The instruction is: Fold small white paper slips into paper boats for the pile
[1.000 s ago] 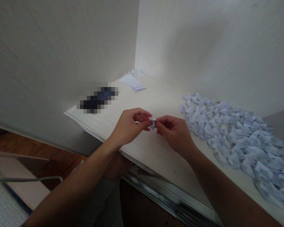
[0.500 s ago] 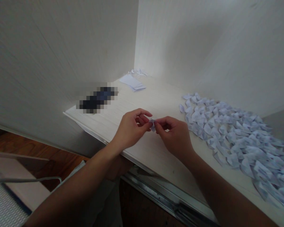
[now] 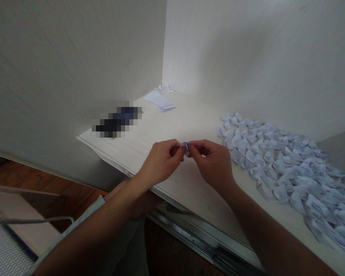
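A small folded piece of white paper [image 3: 185, 145] is held between my two hands above the pale tabletop [image 3: 178, 188]. My left hand [image 3: 163, 159] pinches its left side between thumb and fingers. On the other side, my right hand [image 3: 212, 159] grips it with thumb and forefinger. The fingertips cover much of the paper, so its full shape is hidden. To the right spreads a large pile of small folded paper pieces [image 3: 284, 168], pointed and boat-like in outline.
Flat white paper sheets [image 3: 159, 100] lie near the back corner, with thin paper scraps [image 3: 166, 88] behind them. A dark, pixelated object [image 3: 117, 119] rests at the left. White panels [image 3: 117, 46] rise behind the table. Below the front edge runs a metal rail [image 3: 189, 237].
My left fingers have closed in around the paper; the forefinger, raised before, now bends down onto it. The paper has turned slightly. My right hand stays nearly where it was.
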`<act>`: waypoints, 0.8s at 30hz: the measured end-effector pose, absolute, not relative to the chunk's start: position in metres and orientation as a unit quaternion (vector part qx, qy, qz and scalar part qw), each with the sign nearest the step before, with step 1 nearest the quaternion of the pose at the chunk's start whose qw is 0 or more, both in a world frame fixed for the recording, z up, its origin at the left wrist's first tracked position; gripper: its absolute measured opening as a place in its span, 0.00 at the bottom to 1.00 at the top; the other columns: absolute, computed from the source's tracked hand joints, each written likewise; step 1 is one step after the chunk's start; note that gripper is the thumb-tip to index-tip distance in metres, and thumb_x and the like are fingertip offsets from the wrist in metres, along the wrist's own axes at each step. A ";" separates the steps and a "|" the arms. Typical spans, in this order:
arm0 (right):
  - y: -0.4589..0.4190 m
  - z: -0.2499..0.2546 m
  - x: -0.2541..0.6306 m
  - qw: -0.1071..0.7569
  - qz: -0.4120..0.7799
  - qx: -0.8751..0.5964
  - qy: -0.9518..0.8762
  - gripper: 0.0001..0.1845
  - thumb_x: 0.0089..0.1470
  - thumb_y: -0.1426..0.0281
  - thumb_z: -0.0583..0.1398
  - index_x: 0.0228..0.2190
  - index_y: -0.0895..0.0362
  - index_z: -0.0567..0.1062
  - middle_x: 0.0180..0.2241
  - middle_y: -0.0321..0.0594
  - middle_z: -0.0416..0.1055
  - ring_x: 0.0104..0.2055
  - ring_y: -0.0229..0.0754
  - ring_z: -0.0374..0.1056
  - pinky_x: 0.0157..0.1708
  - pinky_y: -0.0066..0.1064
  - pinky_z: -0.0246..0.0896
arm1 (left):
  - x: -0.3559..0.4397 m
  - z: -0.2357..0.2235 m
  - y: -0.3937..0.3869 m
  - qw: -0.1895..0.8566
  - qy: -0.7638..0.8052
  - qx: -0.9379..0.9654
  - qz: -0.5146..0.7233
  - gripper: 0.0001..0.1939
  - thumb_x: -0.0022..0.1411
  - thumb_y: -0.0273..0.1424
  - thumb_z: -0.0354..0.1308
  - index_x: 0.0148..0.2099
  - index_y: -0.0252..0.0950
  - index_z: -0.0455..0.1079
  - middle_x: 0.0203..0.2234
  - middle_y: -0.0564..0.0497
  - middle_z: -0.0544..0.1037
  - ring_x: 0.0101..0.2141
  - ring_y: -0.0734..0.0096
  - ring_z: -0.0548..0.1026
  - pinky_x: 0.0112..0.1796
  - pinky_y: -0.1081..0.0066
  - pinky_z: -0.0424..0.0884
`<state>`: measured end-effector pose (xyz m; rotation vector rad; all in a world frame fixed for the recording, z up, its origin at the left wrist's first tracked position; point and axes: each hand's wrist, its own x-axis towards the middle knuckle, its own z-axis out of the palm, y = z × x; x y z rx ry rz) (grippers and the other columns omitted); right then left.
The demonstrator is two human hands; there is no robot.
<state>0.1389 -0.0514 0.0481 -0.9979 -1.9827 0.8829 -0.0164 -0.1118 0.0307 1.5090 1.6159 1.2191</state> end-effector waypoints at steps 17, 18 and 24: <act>-0.043 0.048 0.138 0.284 0.532 -0.379 -0.702 0.15 0.46 0.58 0.72 0.27 0.57 0.83 0.22 0.39 0.78 0.25 0.39 0.72 0.28 0.31 0.67 | -0.032 0.044 -0.111 0.280 0.630 0.658 0.304 0.15 0.66 0.37 0.54 0.28 0.36 0.70 0.22 0.52 0.71 0.25 0.70 0.65 0.27 0.67 0.52; -0.044 0.049 0.138 0.287 0.518 -0.379 -0.711 0.14 0.48 0.59 0.72 0.27 0.57 0.83 0.22 0.39 0.78 0.25 0.39 0.72 0.28 0.32 0.67 | -0.033 0.045 -0.111 0.290 0.623 0.663 0.299 0.15 0.66 0.36 0.54 0.27 0.36 0.70 0.21 0.52 0.71 0.24 0.70 0.64 0.27 0.67 0.52; -0.053 0.049 0.138 0.297 0.405 -0.388 -0.773 0.07 0.55 0.66 0.66 0.34 0.57 0.81 0.26 0.40 0.79 0.26 0.40 0.74 0.28 0.32 0.67 | -0.030 0.043 -0.111 0.266 0.633 0.659 0.306 0.14 0.65 0.35 0.53 0.27 0.37 0.67 0.22 0.52 0.71 0.25 0.70 0.63 0.27 0.66 0.50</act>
